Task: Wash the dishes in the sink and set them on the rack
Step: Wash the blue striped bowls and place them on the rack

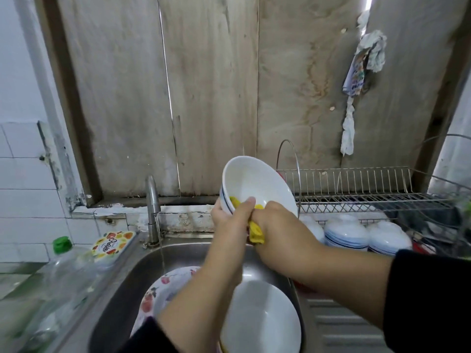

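Observation:
A white bowl with blue rim stripes is held tilted above the steel sink. My left hand grips its near rim, thumb inside. Beside it, my right hand clutches a yellow sponge pressed against the bowl's lower edge. Down in the sink lie a plain white bowl and a flower-patterned plate. The wire dish rack stands to the right, with three white, blue-striped bowls upside down under it.
A thin stream of water runs from the tap at the sink's back left. A clear bottle with a green cap and a patterned box sit on the left counter. The ribbed drainboard lies right of the sink.

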A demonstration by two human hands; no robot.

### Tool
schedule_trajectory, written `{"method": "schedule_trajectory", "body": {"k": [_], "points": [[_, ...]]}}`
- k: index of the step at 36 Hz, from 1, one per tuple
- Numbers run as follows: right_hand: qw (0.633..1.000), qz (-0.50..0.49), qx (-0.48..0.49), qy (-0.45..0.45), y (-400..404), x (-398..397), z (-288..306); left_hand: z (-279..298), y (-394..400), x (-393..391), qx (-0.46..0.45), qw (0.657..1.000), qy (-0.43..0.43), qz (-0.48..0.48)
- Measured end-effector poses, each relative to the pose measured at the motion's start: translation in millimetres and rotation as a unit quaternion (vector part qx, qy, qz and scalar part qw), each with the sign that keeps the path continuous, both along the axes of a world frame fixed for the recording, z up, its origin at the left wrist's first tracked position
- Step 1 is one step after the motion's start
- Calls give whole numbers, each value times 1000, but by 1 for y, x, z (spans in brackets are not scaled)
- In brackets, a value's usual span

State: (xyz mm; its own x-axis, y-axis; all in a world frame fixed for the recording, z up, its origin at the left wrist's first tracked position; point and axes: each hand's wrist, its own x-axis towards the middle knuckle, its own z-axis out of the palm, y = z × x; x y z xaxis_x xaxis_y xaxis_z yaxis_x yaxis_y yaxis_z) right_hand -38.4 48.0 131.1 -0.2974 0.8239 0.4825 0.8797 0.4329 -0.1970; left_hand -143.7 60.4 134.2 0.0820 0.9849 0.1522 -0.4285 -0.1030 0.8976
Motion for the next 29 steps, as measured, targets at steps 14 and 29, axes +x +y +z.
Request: {"method": "schedule_trajectory", "body": {"k": [14, 29], "points": [[999, 47, -5, 1, -1, 3, -6, -10, -3, -10, -41, 999, -10, -15], [977, 40, -86, 190, -2, -12, -11, -18, -9, -24, -53, 998, 24, 20]]}}
